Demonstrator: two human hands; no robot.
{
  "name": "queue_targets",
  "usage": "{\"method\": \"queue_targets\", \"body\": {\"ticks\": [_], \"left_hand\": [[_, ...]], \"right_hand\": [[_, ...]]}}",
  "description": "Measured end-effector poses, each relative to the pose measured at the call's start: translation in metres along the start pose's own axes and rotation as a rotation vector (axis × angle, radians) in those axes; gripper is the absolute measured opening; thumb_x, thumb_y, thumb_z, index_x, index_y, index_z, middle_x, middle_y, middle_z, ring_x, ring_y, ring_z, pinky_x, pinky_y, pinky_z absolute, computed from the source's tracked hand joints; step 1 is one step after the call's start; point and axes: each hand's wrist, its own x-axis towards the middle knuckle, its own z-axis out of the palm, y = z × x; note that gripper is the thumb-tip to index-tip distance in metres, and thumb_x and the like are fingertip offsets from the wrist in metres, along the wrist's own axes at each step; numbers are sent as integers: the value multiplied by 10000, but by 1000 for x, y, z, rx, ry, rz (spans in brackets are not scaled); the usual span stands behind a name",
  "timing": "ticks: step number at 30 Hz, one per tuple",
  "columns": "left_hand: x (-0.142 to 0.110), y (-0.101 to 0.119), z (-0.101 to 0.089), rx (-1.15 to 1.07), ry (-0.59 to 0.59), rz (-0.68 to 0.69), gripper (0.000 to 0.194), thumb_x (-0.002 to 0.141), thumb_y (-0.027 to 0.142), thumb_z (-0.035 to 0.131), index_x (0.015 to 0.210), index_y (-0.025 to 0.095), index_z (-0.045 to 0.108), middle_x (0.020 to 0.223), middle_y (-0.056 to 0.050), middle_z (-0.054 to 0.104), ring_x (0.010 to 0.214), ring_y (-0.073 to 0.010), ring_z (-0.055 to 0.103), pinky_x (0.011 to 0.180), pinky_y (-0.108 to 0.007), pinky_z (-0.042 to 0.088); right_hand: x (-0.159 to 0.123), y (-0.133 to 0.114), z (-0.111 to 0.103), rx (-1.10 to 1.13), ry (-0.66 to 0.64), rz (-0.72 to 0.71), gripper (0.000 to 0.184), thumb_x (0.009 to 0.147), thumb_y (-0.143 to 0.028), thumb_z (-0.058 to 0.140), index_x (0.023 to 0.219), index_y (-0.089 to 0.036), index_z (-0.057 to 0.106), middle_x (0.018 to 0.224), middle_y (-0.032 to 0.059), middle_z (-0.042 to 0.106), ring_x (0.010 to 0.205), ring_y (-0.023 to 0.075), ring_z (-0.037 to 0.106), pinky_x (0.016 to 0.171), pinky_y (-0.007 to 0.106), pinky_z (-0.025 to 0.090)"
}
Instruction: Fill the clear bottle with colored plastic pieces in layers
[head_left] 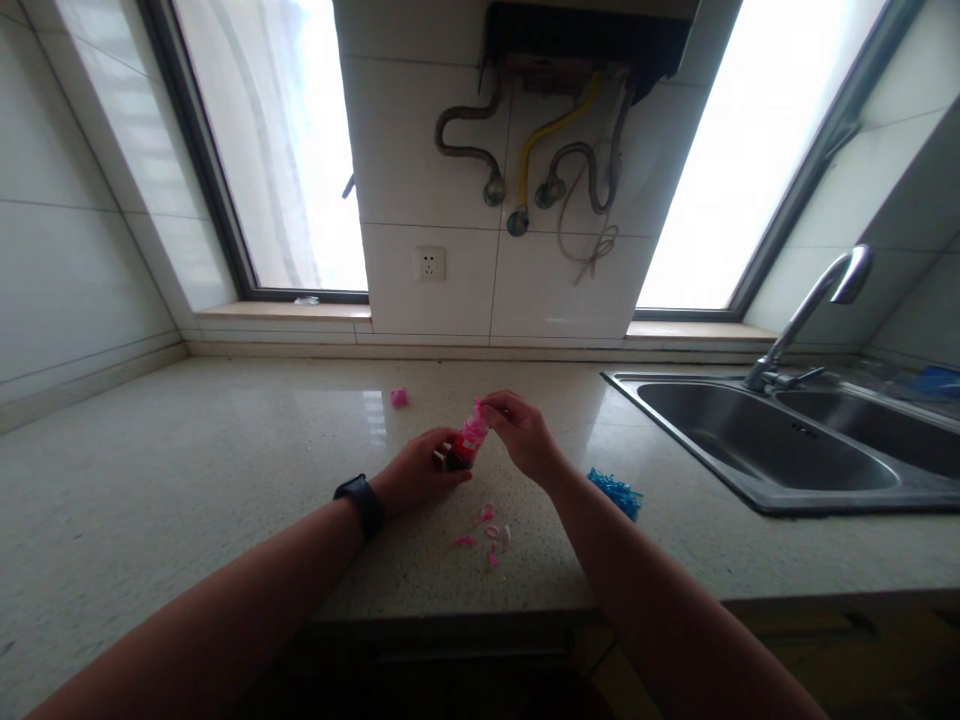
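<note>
My left hand [416,472] is wrapped round a small dark bottle [457,457] standing on the pale stone counter [187,480]. A black watch sits on that wrist. My right hand [525,432] pinches pink shredded paper [475,428] at the bottle's mouth. A few pink scraps [486,528] lie on the counter just in front of the hands. One more pink scrap [399,398] lies further back to the left.
A small heap of blue shredded paper [616,492] lies right of my right wrist. A steel double sink [780,450] with a tap [814,310] fills the right. A wall socket [430,264], pipes and two windows stand behind.
</note>
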Motion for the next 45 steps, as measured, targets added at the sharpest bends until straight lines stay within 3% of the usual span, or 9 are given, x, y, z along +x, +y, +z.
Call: {"method": "queue_targets", "body": {"ticks": [13,25,32,40,45], "left_hand": [[0,0,0,-24,-2,4,479,762,378,757,1156,165,588,993,-70,672,744,-137,612,682,-281,517],[0,1,0,-11,-6,2,445,773,360,747,1144,172,589,991,-67,676,754,-142,622,684,-288,519],[0,0,1,-26,-4,5,438,778,362,746,1146,183,592,987,-56,670,764,-141,619,692,-283,519],[0,1,1,13,21,23,452,765,347,756,1162,196,601,1044,-77,674,860,-173,632,727,-298,523],[-1,2,0,30,22,14,461,766,360,756,1167,191,603,1067,-89,670,872,-178,633,736,-305,525]], "right_hand": [[-7,-14,-4,-253,-133,-141,229,955,-246,499,827,-176,676,972,72,633,918,164,603,856,323,464],[-5,-11,-5,-167,7,-80,141,913,-209,531,976,-206,657,916,32,629,811,139,598,743,281,486],[-8,-13,-7,-257,-117,-193,159,926,-187,515,964,-217,667,1071,69,593,1016,171,583,894,340,469],[-7,-17,-7,-442,-236,-176,150,929,-265,553,968,-218,690,1105,73,600,1050,193,573,948,378,435],[-4,-20,-9,-360,-162,-152,212,955,-261,500,881,-199,689,1059,75,610,1002,181,588,908,350,447]]}}
